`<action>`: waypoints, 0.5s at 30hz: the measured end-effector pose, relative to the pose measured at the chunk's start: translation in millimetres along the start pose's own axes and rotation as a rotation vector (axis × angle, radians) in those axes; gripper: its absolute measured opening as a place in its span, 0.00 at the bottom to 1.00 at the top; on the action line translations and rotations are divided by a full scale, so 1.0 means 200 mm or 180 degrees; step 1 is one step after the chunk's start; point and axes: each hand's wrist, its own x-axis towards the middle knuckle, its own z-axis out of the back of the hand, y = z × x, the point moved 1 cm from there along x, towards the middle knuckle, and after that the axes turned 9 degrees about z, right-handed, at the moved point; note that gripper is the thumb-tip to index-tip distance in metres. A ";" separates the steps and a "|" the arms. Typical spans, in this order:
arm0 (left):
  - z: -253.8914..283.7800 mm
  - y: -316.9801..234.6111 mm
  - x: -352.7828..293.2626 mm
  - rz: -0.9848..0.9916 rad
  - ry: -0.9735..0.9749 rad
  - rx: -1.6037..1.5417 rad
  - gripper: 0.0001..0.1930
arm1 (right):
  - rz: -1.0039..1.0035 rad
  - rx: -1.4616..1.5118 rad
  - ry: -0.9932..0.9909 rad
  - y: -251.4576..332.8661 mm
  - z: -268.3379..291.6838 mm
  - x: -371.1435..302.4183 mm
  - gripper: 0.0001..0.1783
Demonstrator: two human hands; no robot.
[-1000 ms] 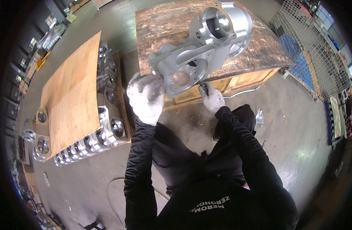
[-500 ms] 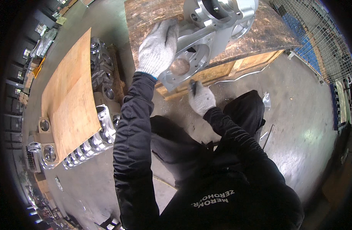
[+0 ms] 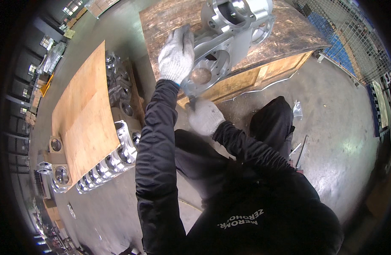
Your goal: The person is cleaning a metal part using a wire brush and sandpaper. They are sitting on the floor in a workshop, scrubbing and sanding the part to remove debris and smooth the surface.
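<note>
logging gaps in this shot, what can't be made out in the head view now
All in the head view:
What the right hand holds: blurred.
Underside of the left hand: hidden by its own back.
Top of the metal casting: cut off by the upper edge.
Anything beneath the plywood sheet: covered by it.

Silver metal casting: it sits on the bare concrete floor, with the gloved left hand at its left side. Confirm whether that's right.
Not quite: the head view shows the silver metal casting on the wooden crate, not the concrete floor. The gloved left hand is indeed at its left side.
</note>
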 end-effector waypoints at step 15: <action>0.05 0.04 0.00 -0.0105 -0.0059 -0.0330 0.18 | 0.0661 -0.0964 0.1397 0.53 0.87 0.23 0.25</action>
